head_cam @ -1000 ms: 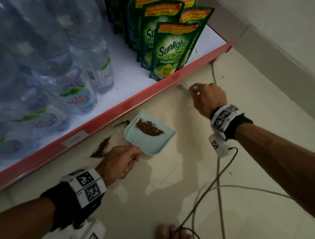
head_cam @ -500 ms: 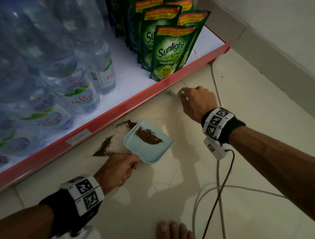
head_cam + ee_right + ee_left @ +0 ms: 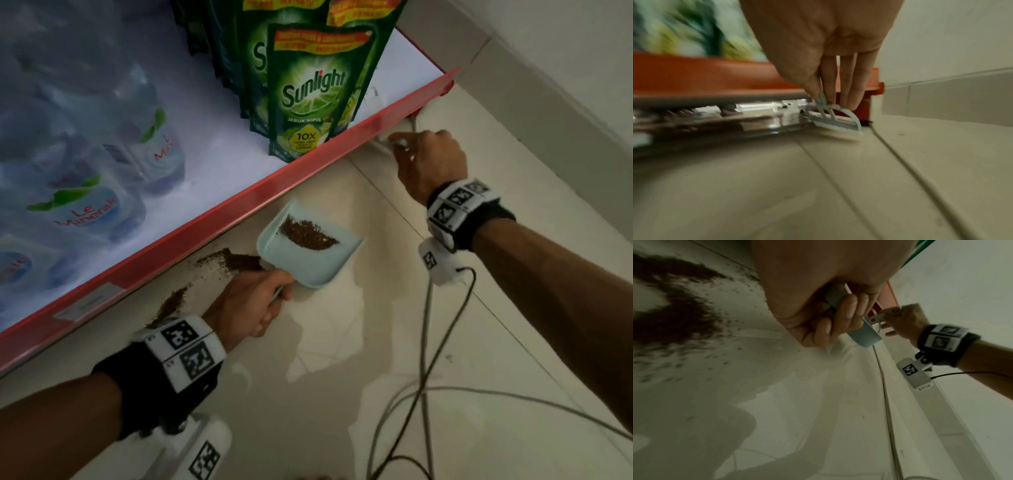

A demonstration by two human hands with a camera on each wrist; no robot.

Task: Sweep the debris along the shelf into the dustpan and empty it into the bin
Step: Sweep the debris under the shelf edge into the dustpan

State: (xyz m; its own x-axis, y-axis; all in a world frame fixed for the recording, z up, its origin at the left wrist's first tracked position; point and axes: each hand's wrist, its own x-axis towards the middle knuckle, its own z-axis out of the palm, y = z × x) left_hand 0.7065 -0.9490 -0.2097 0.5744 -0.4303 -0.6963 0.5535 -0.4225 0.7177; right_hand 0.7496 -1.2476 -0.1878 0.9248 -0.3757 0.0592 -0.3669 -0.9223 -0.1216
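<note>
Head view looks steeply down over the shelf (image 3: 239, 202) front edge and floor (image 3: 342, 359). Both wrist views sit near floor level, close behind their fingers. All three share the shelf's right end.

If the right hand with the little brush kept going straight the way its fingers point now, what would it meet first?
The right hand points down and toward the shelf base. The brush it pinches would probably press onto the floor tile right by the shelf's red edge; its bristles look at or nearly on the tile already, though blur hides contact.

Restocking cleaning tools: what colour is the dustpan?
Pale blue-green dustpan, seen best in the head view.
</note>
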